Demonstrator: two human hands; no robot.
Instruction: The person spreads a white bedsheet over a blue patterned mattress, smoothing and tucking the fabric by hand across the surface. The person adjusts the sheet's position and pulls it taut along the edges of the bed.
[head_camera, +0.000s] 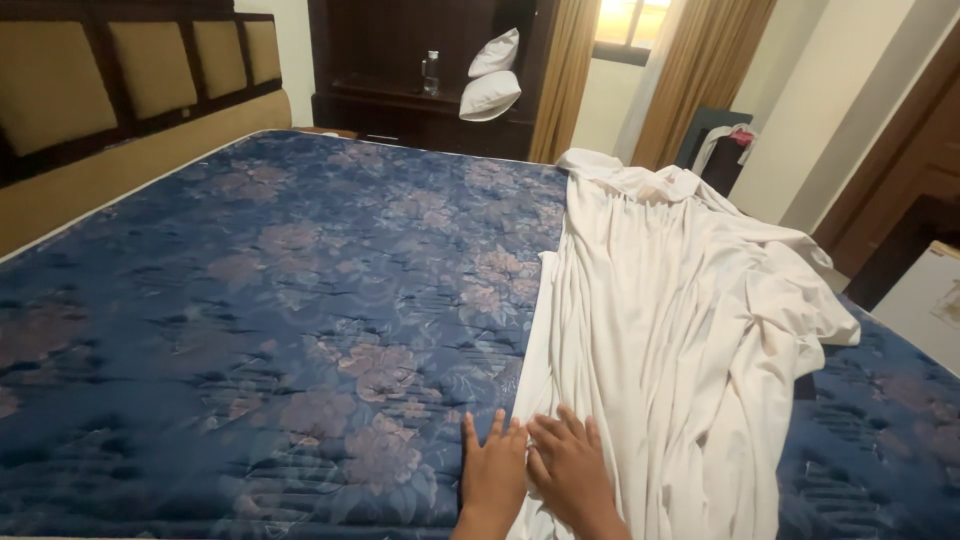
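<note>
Left hand: the left hand (493, 473) lies flat at the bottom centre of the frame, fingers straight and together, palm down on the mattress (280, 300) right at the edge of the sheet; its grip is wide and holds nothing.
Right hand: the right hand (570, 470) lies just beside the left, touching it, palm down on the white sheet (660, 320), fingers spread a little; its grip is wide too, pressing the cloth flat and not clutching it.
Sheet: white, creased in long folds, running from the bottom centre up to the upper right of the frame, bunched at its far end and draped over the right part of the mattress.
Mattress: bare, dark blue with a pale flower pattern, filling the left and middle of the frame, with a strip showing again at the lower right.
Headboard: a headboard (130, 70) with tan padded panels in dark wood, upper left.
Pillows: two white pillows (492, 80) stacked on a dark wooden cabinet (400, 100), top centre.
Curtains: tan curtains (700, 70) beside a lit window, upper right.
</note>
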